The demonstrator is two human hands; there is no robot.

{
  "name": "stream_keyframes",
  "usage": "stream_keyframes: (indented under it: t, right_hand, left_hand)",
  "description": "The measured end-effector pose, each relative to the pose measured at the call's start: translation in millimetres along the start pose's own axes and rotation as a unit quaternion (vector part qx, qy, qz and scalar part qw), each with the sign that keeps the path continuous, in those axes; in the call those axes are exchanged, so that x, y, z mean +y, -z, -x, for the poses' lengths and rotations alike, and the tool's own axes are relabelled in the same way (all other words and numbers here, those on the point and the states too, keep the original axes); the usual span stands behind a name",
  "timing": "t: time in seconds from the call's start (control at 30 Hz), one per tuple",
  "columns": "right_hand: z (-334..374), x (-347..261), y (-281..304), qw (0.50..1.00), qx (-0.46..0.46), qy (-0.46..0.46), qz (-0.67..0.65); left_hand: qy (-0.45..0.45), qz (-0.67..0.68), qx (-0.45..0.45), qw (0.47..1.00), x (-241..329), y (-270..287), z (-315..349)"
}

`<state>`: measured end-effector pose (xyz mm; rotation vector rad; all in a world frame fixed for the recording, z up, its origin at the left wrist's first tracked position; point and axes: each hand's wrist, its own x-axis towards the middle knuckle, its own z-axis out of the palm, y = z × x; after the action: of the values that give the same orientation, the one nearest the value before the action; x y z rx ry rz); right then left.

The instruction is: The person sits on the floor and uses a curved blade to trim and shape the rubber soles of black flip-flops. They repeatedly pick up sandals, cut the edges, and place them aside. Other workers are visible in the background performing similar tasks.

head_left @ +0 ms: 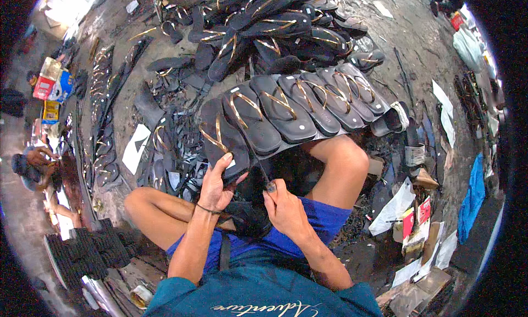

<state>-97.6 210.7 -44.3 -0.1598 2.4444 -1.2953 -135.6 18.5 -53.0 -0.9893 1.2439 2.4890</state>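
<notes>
My left hand [214, 189] grips one end of a black flip-flop [216, 116] with gold straps, thumb on top of the sole. In my closed right hand [287, 209] is a thin dark blade, probably a knife [262, 171], pointing up along that sole's right edge. Whether the blade touches the sole I cannot tell. Beside the held flip-flop, a slanting row of black flip-flops [283, 108] with gold straps lies side by side on a light sheet, reaching away to the right above my knee.
A large heap of flip-flops [269, 28] lies at the back. Dark offcuts [184, 132] cover the floor left of the row. Another person [37, 168] sits at far left. Black ribbed soles [91, 253] are at lower left; papers [393, 212] and a blue cloth [472, 198] lie right.
</notes>
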Motion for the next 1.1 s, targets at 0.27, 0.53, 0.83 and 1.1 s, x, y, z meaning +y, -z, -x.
stream_keyframes:
  t: [0.27, 0.53, 0.83, 1.1]
  right_hand:
    - [-64, 23, -8, 0.989, -0.084, -0.007, 0.124]
    - [-125, 80, -54, 0.953, -0.039, 0.243, 0.178]
    - [-168, 36, -115, 0.993, -0.022, 0.106, 0.045]
    - [-190, 2, -141, 0.996, 0.007, 0.008, -0.085]
  left_hand:
    - [0.058, 0.123, -0.006, 0.991, -23, 8, 4]
    - [0.087, 0.255, -0.041, 0.962, -30, 14, 5]
    - [0.099, 0.182, 0.013, 0.978, -24, 15, 35]
    - [-0.129, -0.421, -0.09, 0.893, 62, 81, 103]
